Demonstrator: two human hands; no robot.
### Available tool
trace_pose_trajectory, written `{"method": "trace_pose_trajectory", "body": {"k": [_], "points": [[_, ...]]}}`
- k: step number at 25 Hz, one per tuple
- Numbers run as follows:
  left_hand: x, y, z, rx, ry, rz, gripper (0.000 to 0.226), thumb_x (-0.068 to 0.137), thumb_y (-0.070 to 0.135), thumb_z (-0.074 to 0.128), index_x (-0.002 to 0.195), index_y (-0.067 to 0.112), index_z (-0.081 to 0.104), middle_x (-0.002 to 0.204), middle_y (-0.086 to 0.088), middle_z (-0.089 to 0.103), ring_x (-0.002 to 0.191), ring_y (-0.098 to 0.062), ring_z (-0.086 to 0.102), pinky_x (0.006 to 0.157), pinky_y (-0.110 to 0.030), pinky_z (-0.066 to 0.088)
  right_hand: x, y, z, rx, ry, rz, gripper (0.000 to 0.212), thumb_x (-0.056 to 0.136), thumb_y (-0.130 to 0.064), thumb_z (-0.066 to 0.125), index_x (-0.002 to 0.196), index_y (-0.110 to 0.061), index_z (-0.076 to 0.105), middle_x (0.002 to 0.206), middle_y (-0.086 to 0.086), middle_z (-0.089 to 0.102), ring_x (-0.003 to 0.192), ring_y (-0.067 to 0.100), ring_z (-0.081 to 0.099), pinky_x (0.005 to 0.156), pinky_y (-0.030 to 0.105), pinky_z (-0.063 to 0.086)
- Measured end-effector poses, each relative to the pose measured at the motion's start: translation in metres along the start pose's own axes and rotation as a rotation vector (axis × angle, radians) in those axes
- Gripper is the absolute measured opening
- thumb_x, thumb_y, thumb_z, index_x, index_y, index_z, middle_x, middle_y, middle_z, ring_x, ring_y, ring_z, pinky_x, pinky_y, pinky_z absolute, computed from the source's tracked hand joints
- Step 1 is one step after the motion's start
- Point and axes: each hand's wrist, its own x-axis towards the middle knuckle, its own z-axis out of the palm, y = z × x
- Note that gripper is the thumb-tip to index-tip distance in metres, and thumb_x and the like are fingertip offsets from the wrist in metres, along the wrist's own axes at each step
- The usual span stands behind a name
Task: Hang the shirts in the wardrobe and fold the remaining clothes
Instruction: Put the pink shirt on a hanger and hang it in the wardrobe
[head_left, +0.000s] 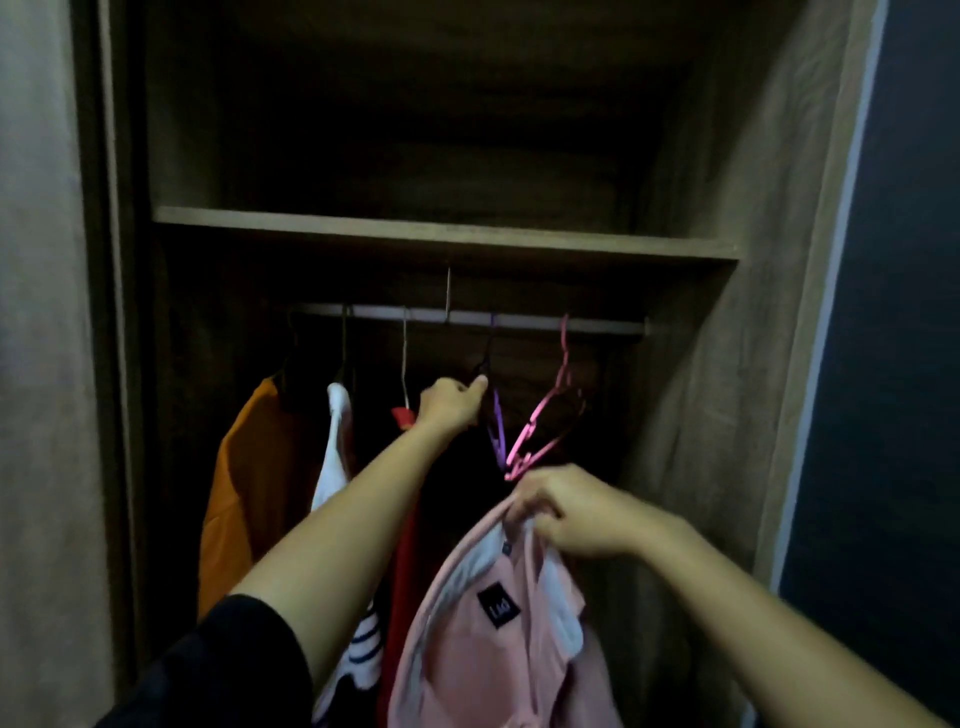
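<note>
Right hand grips pink shirt; left hand perhaps pinches purple hanger.

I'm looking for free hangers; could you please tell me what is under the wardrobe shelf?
A rail carries an orange garment, a white garment, a red garment, a purple hanger and a bare pink hanger. The arms and pink shirt cover what lies lower.

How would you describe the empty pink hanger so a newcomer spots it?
Below the wardrobe shelf runs a rail. Nearest its right end, above the right hand gripping a pink shirt, hangs the pink hanger. No other hanger is pink; it hangs tilted and bare, right of a purple hanger.
</note>
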Motion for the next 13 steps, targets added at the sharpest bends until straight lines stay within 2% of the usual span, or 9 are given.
{"method": "trace_pose_trajectory", "body": {"k": [2,4,6,9,11,13], "points": [[0.015,0.001,0.022,0.007,0.0,-0.063,0.057,0.086,0.054,0.053,0.093,0.0,0.07,0.098,-0.019,0.071,0.097,-0.031,0.066,0.09,-0.033,0.051,-0.01,0.008,0.009,0.003,-0.023,0.009,0.043,0.067,-0.012,0.041,0.094,-0.016,0.073,0.099,0.004,0.062,0.091,0.015,0.058,0.083,0.02,0.044],[0.024,0.004,0.041,-0.065,0.001,-0.103,0.052,0.082,0.048,0.061,0.102,0.001,0.069,0.104,-0.018,0.07,0.101,-0.03,0.065,0.088,-0.032,0.05,-0.017,0.018,0.016,0.025,-0.025,0.02,0.04,0.07,-0.013,0.04,0.094,-0.016,0.072,0.103,0.001,0.059,0.096,0.012,0.056,0.088,0.02,0.042],[0.027,0.009,0.05,-0.096,0.034,-0.084,0.038,0.082,0.032,0.066,0.107,0.002,0.068,0.106,-0.017,0.069,0.103,-0.029,0.064,0.088,-0.033,0.05,-0.019,0.027,0.018,0.036,0.001,0.045,0.036,0.075,-0.011,0.043,0.095,-0.016,0.072,0.106,-0.002,0.058,0.099,0.009,0.054,0.091,0.019,0.042],[0.033,0.016,0.052,-0.134,0.126,-0.044,0.031,0.083,0.021,0.062,0.106,0.002,0.069,0.106,-0.018,0.069,0.103,-0.03,0.064,0.088,-0.034,0.05,-0.019,0.038,0.016,0.013,0.046,0.072,0.033,0.078,-0.001,0.047,0.098,-0.011,0.071,0.108,0.002,0.059,0.101,0.01,0.054,0.086,0.008,0.034],[0.03,0.022,0.049,-0.17,0.147,-0.058,0.028,0.085,0.016,0.058,0.105,-0.001,0.067,0.103,-0.018,0.069,0.093,-0.03,0.065,0.083,-0.032,0.05,-0.019,0.042,0.015,0.01,0.075,0.067,0.034,0.077,0.001,0.048,0.099,-0.009,0.071,0.108,0.005,0.06,0.101,0.013,0.055,0.086,0.008,0.034],[0.022,0.022,0.046,-0.262,0.095,-0.09,0.021,0.086,0.006,0.05,0.095,-0.004,0.065,0.093,-0.02,0.068,0.069,-0.027,0.065,0.074,-0.034,0.054,-0.017,0.042,0.018,0.018,0.077,0.07,0.036,0.077,0.002,0.047,0.102,-0.01,0.07,0.11,0.004,0.059,0.104,0.013,0.055,0.091,0.013,0.036]]}}
